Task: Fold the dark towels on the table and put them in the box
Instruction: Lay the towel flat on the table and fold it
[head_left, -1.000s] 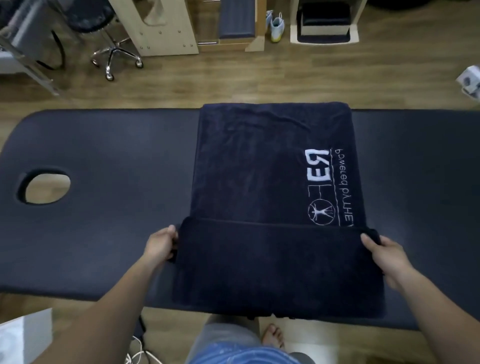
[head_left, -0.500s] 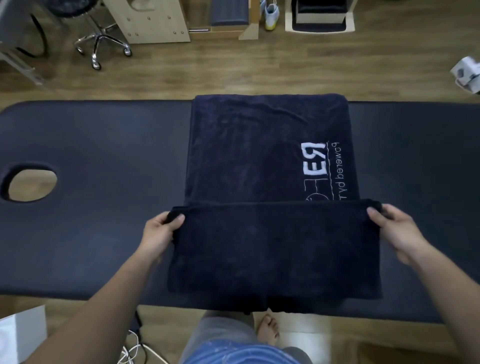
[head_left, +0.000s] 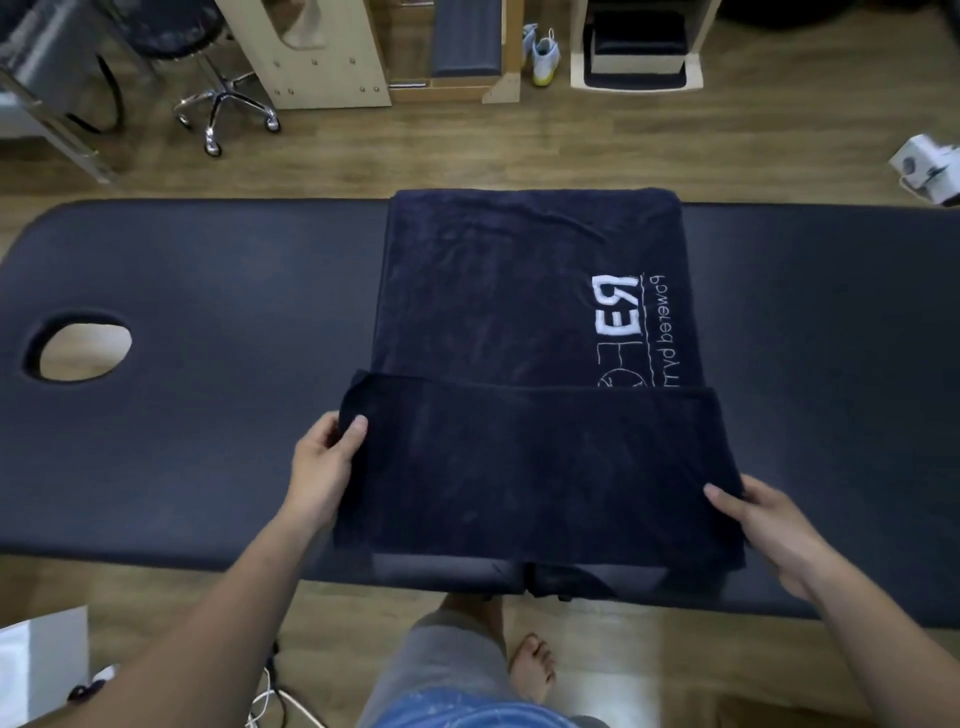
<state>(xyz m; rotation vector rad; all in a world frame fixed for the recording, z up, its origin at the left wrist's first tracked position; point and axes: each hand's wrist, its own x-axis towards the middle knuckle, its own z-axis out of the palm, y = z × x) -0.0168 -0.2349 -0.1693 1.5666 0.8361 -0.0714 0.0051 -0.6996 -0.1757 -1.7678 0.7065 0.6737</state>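
across the dark padded table (head_left: 197, 441) your left hand (head_left: 327, 457) and right hand (head_left: 769, 525) each pinch a side edge of the dark towel (head_left: 519, 291), its near flap stretched between your grips and the rest spread beyond them, so you're only at an early fold, with boxing yet to come.

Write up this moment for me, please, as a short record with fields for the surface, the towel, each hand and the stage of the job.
surface: dark padded table with an oval hole near its left end
cloth: dark towel laid across the table, its near flap folded over and covering part of the white lettering
left: left hand pinches the flap's left corner, thumb on top
right: right hand holds the flap's right edge, nearer the person
stage: folding under way, towel not yet boxed
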